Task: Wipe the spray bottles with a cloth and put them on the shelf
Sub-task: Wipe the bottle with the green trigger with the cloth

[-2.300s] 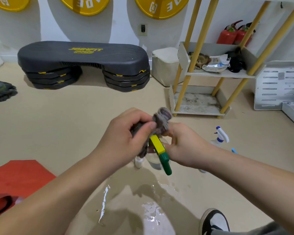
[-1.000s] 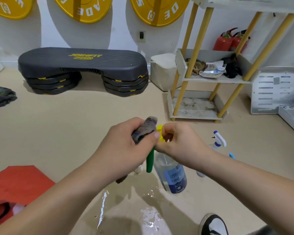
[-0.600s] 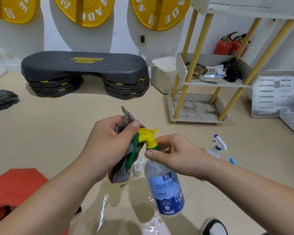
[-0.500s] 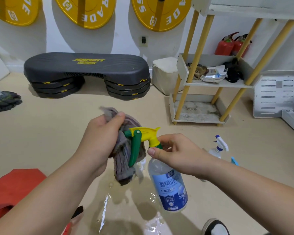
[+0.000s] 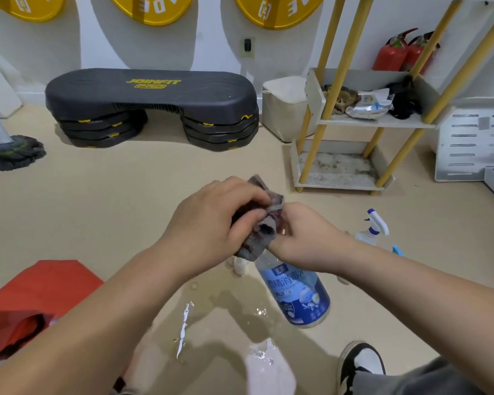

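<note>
From the head camera, both bare forearms reach forward over a beige floor [image 5: 97, 212] and the hands meet in the middle of the view. The left hand [image 5: 211, 220] has its fingers and thumb curled tight round a bunched grey cloth [image 5: 257, 240], pressing it over the top of a clear spray bottle [image 5: 297, 292] with a blue label. The cloth hides the bottle's sprayer head. The right hand [image 5: 303, 238] grips the bottle at its neck with the fingers curled in, their tips tucked under the cloth. The bottle hangs tilted below the hands, its base toward the lower right, above a wet patch [image 5: 211, 323] on the floor. A second spray bottle [image 5: 374, 226], white with a blue trigger, stands on the floor just beyond the right wrist, well short of the shelf [image 5: 340, 183]. The shelf, white trays on yellow posts, stands at the upper right; its lowest tray is stained, and the one above it holds a heap of packets and dark things. Along the wall sit a black step platform [image 5: 151, 95] and a white bin [image 5: 283, 106]. A mop head [image 5: 15, 151] lies at the far left and a red bag [image 5: 40, 289] at the lower left. A black-and-white shoe [image 5: 360, 363] shows at the bottom right.
</note>
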`<state>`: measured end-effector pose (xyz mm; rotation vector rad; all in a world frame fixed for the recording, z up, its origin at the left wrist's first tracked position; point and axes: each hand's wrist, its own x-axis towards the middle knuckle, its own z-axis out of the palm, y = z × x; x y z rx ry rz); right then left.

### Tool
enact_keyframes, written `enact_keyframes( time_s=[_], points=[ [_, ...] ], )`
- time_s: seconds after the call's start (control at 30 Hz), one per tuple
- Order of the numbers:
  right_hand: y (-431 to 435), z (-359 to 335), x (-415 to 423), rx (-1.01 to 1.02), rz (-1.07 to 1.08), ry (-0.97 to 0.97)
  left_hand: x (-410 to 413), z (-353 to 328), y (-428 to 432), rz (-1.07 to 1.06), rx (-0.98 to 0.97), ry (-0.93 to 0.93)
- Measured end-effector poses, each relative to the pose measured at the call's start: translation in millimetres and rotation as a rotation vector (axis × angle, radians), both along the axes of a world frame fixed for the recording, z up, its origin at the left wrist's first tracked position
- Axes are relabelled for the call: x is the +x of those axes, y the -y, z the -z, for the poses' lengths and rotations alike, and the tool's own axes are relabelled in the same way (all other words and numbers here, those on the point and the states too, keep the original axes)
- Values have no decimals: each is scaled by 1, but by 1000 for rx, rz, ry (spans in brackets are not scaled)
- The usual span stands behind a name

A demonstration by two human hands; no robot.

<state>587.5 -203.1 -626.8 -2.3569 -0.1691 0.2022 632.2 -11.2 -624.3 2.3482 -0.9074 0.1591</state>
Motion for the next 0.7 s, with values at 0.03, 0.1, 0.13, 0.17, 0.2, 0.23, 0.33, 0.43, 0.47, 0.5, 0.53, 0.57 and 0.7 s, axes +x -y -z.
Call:
enact_keyframes(
  time_s=[0.03, 0.1, 0.13, 0.17, 0.2, 0.23, 0.33, 0.43, 0.47, 0.5, 0.53, 0.57, 0.7],
  points=[
    [0, -1, 0, 22, -16, -3, 2, 0, -1, -23, -15, -80],
    [3, -2, -1, 56, -42, -34, 6, -3, -4, -44, -75, -285],
    [3, -2, -2, 45, -51, -43, 8, -4, -5, -24, -101, -395],
    [3, -1, -3, 14, -53, -41, 8, -7, -6, 8, -111, -507],
    [3, 1, -3, -46, -44, -31, 9, -9, -7, 40, -122, -605],
    [3, 2, -3, -120, -34, -12, 8, -10, -7, 59, -120, -660],
    [3, 3, -3, -211, -13, 27, 3, -6, 3, -81, 10, -447],
    [4, 5, -6, -176, -6, 19, -1, 1, 12, -225, 94, -262],
    [4, 5, -6, -181, -13, 11, -1, 3, 13, -244, 92, -229],
    [3, 6, -6, -183, -19, 3, -2, 4, 14, -249, 92, -211],
    [3, 7, -5, -182, -23, -6, -1, 5, 13, -244, 90, -205],
    [4, 8, -5, -176, -26, -15, 0, 5, 12, -214, 78, -235],
    [4, 7, -3, -155, -26, -38, 1, 1, 4, 3, -54, -474]
  ],
)
